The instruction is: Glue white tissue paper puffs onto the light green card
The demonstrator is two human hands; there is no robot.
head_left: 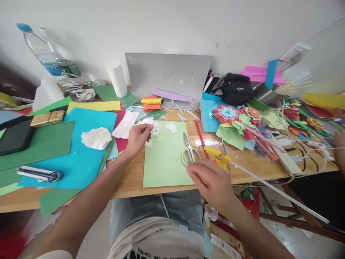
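My left hand is closed in a pinch over the top left of a light green sheet. A lacy white paper piece shows at its fingertips and seems held there. Small pale scraps lie on the sheet. My right hand hovers at the sheet's lower right, slightly blurred, fingers loosely bent and apart, with nothing visible in them. Just beyond it lie scissors with pale handles, blades slightly apart. A yellow glue gun with a long glue stick lies right of the scissors.
Blue paper, a crumpled white tissue and a box cutter lie left. A grey cutting mat leans on the wall. Layered paper flowers and a power strip are right. Another person's hand shows at the far right.
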